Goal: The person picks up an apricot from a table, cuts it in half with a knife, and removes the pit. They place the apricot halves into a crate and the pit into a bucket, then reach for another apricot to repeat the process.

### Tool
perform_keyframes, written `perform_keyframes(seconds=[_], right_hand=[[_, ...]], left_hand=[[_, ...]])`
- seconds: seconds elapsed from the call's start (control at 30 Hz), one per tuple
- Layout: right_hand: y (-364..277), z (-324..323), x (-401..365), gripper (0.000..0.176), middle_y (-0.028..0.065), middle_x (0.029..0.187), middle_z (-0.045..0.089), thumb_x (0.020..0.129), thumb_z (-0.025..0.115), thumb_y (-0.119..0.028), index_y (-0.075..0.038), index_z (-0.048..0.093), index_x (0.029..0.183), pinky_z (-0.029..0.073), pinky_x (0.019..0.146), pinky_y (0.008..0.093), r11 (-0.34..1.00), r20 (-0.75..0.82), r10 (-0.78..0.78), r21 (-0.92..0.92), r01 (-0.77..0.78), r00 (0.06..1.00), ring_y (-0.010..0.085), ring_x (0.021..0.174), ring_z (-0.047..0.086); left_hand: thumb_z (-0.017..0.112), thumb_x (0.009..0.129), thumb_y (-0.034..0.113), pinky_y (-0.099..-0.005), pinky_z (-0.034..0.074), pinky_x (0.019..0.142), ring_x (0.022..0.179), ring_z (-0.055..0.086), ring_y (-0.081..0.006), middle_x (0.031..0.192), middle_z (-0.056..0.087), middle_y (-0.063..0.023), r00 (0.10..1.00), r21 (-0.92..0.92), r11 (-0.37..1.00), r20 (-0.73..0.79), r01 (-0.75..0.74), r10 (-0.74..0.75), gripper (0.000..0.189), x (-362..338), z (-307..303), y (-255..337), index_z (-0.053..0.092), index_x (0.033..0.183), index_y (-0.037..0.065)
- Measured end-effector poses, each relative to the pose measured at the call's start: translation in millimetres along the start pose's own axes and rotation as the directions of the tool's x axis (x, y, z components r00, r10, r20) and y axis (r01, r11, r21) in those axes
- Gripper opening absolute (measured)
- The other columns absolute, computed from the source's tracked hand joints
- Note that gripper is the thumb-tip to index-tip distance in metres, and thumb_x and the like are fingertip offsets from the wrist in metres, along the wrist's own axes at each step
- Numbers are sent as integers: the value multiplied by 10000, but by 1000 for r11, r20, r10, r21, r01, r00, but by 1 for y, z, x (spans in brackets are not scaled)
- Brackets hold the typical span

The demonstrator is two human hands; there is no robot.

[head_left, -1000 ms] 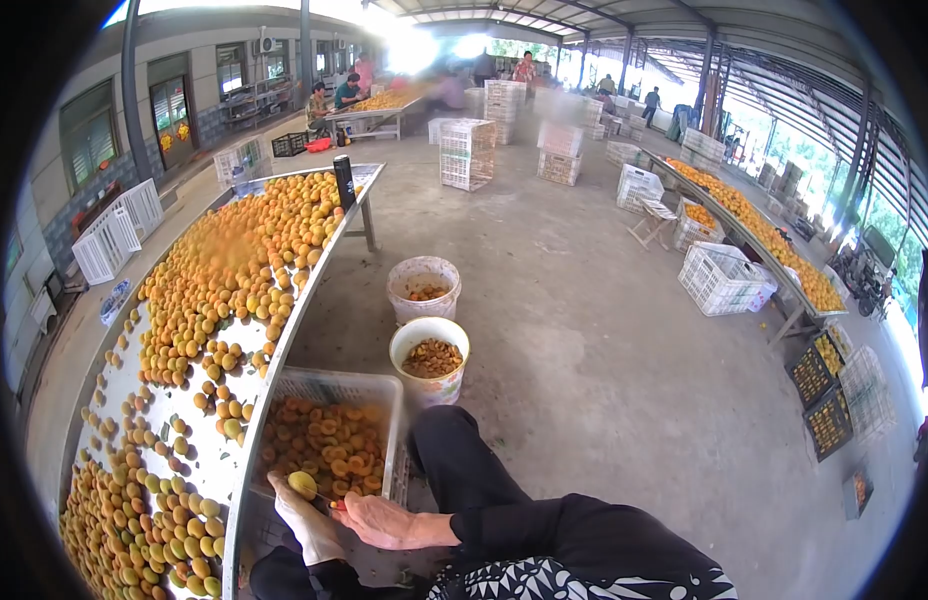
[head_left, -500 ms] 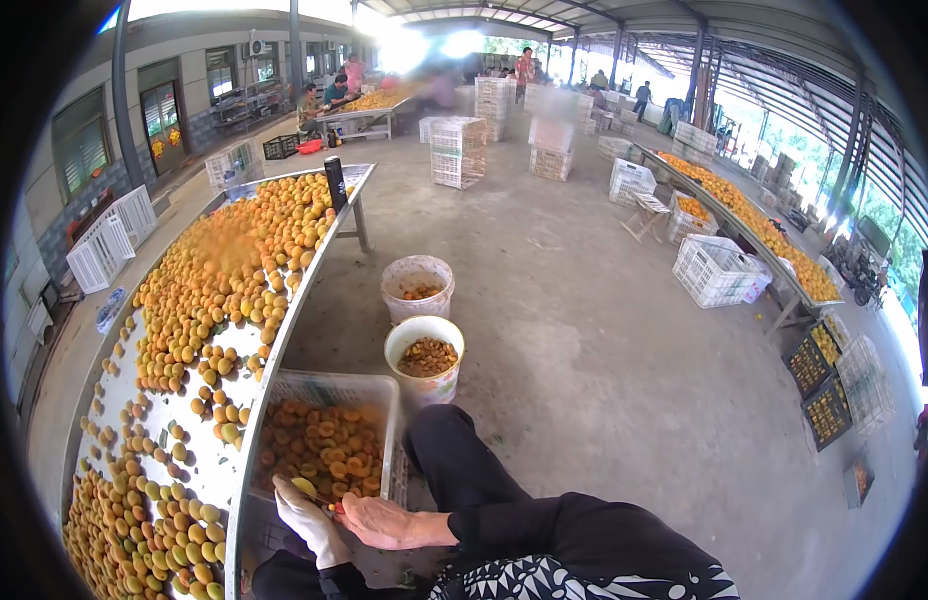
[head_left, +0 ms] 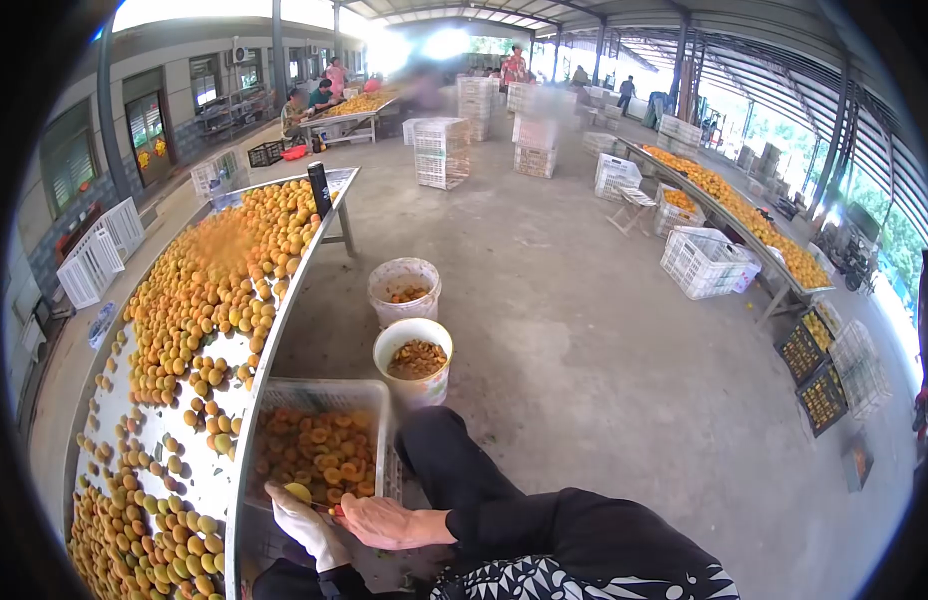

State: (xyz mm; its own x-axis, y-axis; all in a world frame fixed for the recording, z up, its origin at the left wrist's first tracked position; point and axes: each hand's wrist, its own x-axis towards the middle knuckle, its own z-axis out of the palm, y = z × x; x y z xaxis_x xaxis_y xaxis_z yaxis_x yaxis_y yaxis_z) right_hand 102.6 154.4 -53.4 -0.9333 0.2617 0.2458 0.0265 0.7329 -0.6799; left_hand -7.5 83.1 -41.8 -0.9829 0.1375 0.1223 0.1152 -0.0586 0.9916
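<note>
Over the white crate (head_left: 324, 386) beside the desk (head_left: 276, 330), the left hand (head_left: 306, 525) grips a yellow fruit (head_left: 298, 492) and the right hand (head_left: 389, 521) pinches a small red tool (head_left: 335, 510), which might slip off the round skin and nick a finger.

The hall is lit brightly and evenly by daylight admitted through its open sides. The far end (head_left: 424, 45) is blown out by glare, and the figures there are smeared. Only soft shadows are cast beneath the counter (head_left: 267, 345). Straight lines are bowed by fisheye distortion, a black vignette is left around the frame, and the apricot (head_left: 299, 492) in the left hand (head_left: 306, 528) is rendered sharply.
</note>
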Motion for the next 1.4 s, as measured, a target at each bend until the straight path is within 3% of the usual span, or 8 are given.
perform_keyframes(seconds=[0.5, 0.73, 0.8, 0.83, 0.93, 1.03, 1.17, 1.4], right_hand=[[25, -3, -6, 294, 156, 507, 501, 907, 587, -219, 23, 427, 862, 410, 416, 443, 981, -91, -146, -142, 133, 985, 343, 467, 569], [8, -31, -9, 381, 141, 648, 593, 888, 622, -424, -51, 547, 915, 431, 529, 350, 899, -178, 285, 391, -198, 942, 278, 584, 594], [-14, -53, 14, 401, 29, 674, 553, 915, 583, -488, -88, 579, 891, 376, 501, 267, 283, 217, 524, 868, -408, 824, 143, 552, 516], [-20, -56, 21, 426, -43, 701, 501, 931, 549, -522, -102, 595, 875, 332, 482, 231, 227, 285, 446, 881, -415, 848, 58, 582, 466], [-36, -50, 37, 472, -13, 754, 578, 931, 551, -530, -67, 638, 961, 384, 566, 248, 273, 268, 481, 859, -433, 835, 104, 655, 528], [-31, -25, 47, 437, -23, 690, 562, 938, 570, -478, -53, 666, 960, 364, 512, 269, 358, 180, 490, 851, -385, 853, 95, 586, 497], [-23, -3, 52, 408, 83, 646, 561, 937, 603, -399, 8, 636, 923, 413, 569, 325, 705, -189, 416, 685, -184, 890, 127, 630, 541], [-25, -12, 50, 372, 128, 577, 514, 918, 637, -330, -2, 541, 769, 384, 487, 366, 852, -440, 259, 523, 11, 860, 195, 508, 520]], left_hand=[[385, 994, 516, -312, 488, 722, 823, 586, -176, 943, 628, -83, 941, -355, 872, 119, 338, -317, 563, 17, -6, -17, 598, 1105, 7], [352, 1029, 441, -282, 437, 622, 674, 512, -141, 753, 562, -42, 956, 115, 978, 258, -173, 139, 516, 11, -16, 36, 602, 909, 5], [388, 1021, 347, -335, 454, 571, 610, 583, -218, 705, 610, -104, 837, 287, 831, 438, -476, 328, 400, -4, -11, 43, 620, 933, 32], [395, 1015, 332, -357, 460, 569, 626, 607, -269, 718, 620, -131, 798, 382, 739, 495, -556, 345, 378, -10, -9, 45, 624, 937, 42], [409, 1009, 302, -408, 478, 581, 683, 629, -378, 749, 634, -174, 773, 486, 621, 528, -615, 352, 341, -20, -5, 54, 637, 963, 54], [368, 1031, 435, -329, 482, 593, 632, 636, -224, 729, 650, -123, 816, 380, 754, 462, -536, 347, 509, -20, -9, 53, 639, 962, 9], [367, 1033, 436, -311, 487, 607, 647, 630, -187, 743, 662, -111, 846, 383, 771, 388, -509, 366, 522, -24, -6, 49, 639, 952, -2], [404, 1030, 359, -284, 484, 637, 689, 593, -134, 803, 667, -75, 951, 167, 950, 205, -265, 230, 460, -25, 9, 36, 629, 935, -31]])
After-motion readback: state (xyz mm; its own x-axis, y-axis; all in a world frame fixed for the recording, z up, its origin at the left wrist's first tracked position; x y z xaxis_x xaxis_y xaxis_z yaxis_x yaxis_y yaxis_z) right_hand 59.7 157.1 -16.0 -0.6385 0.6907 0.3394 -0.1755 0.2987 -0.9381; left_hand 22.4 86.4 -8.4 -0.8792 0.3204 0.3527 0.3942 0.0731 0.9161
